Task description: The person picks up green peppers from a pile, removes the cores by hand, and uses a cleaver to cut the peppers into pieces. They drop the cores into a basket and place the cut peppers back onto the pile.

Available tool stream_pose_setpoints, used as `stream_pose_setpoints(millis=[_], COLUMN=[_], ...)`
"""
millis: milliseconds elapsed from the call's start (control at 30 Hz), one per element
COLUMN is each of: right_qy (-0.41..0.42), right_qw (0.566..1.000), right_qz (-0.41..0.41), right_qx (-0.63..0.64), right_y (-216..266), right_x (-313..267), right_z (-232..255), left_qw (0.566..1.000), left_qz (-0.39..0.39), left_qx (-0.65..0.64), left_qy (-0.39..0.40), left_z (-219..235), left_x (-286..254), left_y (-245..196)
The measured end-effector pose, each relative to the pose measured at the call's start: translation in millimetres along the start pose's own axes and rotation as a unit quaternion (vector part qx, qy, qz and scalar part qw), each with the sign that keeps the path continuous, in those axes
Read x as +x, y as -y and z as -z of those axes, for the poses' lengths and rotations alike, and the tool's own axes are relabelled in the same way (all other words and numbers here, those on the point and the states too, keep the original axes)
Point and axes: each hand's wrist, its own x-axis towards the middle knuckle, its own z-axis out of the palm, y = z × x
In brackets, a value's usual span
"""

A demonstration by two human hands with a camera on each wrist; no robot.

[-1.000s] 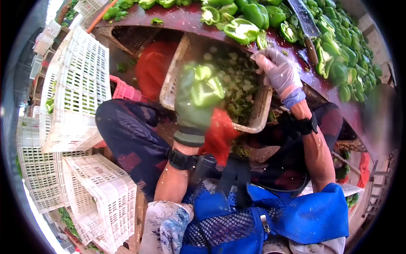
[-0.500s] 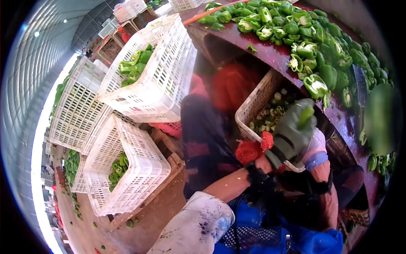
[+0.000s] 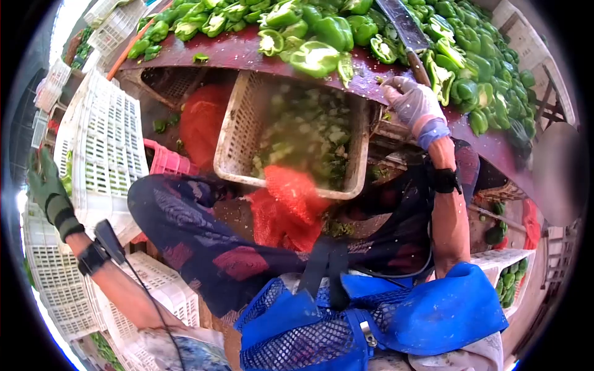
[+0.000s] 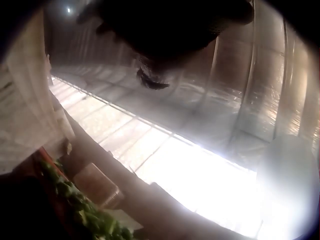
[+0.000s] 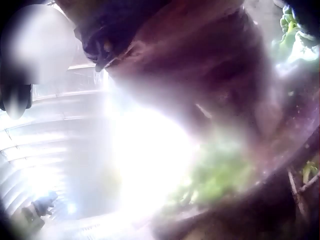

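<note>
My left hand (image 3: 47,188), in a dark green glove, is stretched out at the far left with its fingers extended beside a tall white crate (image 3: 102,154). In the left wrist view the glove (image 4: 170,30) is a dark shape at the top. My right hand (image 3: 416,110) wears a thin pale glove and rests at the edge of the dark red table (image 3: 229,49), fingers curled, with nothing visible in it. Close by lies a large knife (image 3: 405,31), its handle toward that hand. Green bell peppers (image 3: 334,31), whole and cut, heap on the table.
A slatted bin (image 3: 232,123) of green and pale pepper scraps stands between my knees under the table edge. Red netting (image 3: 288,210) hangs over its near rim. More white crates (image 3: 59,272) stack at the left; another crate (image 3: 510,278) of peppers is at the right.
My left hand held cut green pepper over the bin, then a green piece beside my right hand; now it is out at the left crate with fingers extended. The right hand stays by the table edge.
</note>
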Motion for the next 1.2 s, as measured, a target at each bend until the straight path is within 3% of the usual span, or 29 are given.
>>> stream_pose_setpoints(millis=[33, 67, 100, 133, 200, 267, 300, 333, 400, 533, 600, 700, 800, 833, 867, 933, 1000, 1033, 1100, 1133, 1167, 1200], right_qy=[0.01, 0.021, -0.059, -0.034, -0.067, -0.045, -0.009, -0.006, 0.005, 0.049, 0.072, 0.086, 0.161, 0.103, 0.09, 0.07, 0.061, 0.076, 0.115, 0.177, 0.238, 0.299], right_qw=[1.0, 0.999, 0.992, 0.994, 0.976, 0.965, 0.956, 0.945, 0.917, 0.928, 0.934, 0.915, 0.918, 0.961, 0.968, 0.978, 0.977, 0.973, 0.944, 0.941, 0.933, 0.92], right_qz=[-0.013, -0.025, 0.088, 0.087, 0.174, 0.223, 0.243, 0.268, 0.34, 0.304, 0.27, 0.274, 0.22, 0.192, 0.187, 0.177, 0.202, 0.216, 0.288, 0.256, 0.222, 0.187], right_qx=[0.001, 0.002, -0.066, -0.061, -0.112, -0.127, -0.162, -0.189, -0.21, -0.208, -0.222, -0.282, -0.289, -0.168, -0.141, -0.085, -0.039, 0.021, 0.116, 0.134, 0.152, 0.17], right_y=[1, 0, 1, 4, 25, 50, 65, 64, 65, 67, 72, 80, 85, 80, 81, 85, 81, 79, 77, 73, 76, 80], right_x=[6, 13, 19, 27, 40, 54, 60, 73, 89, 100, 99, 96, 100, 99, 93, 72, 53, 46, 40, 37, 32, 27], right_z=[-4, -10, -20, -28, -42, -47, -46, -61, -80, -93, -89, -81, -71, -70, -64, -54, -64, -69, -71, -69, -60, -53], left_qw=[0.998, 0.996, 0.985, 0.962, 0.949, 0.925, 0.898, 0.892, 0.838, 0.743, 0.773, 0.768, 0.652, 0.537, 0.404, 0.538, 0.602, 0.607, 0.591, 0.582, 0.64, 0.616], left_qz=[0.032, 0.033, 0.0, -0.035, 0.012, 0.047, 0.132, 0.07, 0.137, 0.291, 0.167, 0.106, 0.264, 0.401, 0.524, 0.401, 0.306, 0.27, 0.281, 0.285, 0.246, 0.272], left_qx=[0.035, -0.028, -0.119, -0.209, -0.231, -0.254, -0.273, -0.318, -0.38, -0.438, -0.457, -0.475, -0.55, -0.582, -0.595, -0.604, -0.616, -0.635, -0.619, -0.611, -0.572, -0.584], left_qy=[0.031, 0.084, 0.129, 0.17, 0.213, 0.277, 0.319, 0.313, 0.367, 0.413, 0.408, 0.416, 0.451, 0.461, 0.457, 0.43, 0.406, 0.394, 0.434, 0.454, 0.451, 0.454], left_z=[-19, -41, -67, -97, -148, -188, -196, -221, -269, -324, -334, -332, -321, -317, -310, -292, -286, -292, -303, -308, -310, -297], left_x=[-22, -41, -55, -71, -118, -158, -170, -186, -216, -247, -250, -249, -232, -222, -211, -212, -224, -231, -232, -233, -239, -238], left_y=[-44, -83, -81, -77, -150, -210, -241, -240, -241, -262, -266, -278, -293, -296, -301, -316, -316, -309, -289, -279, -269, -271])
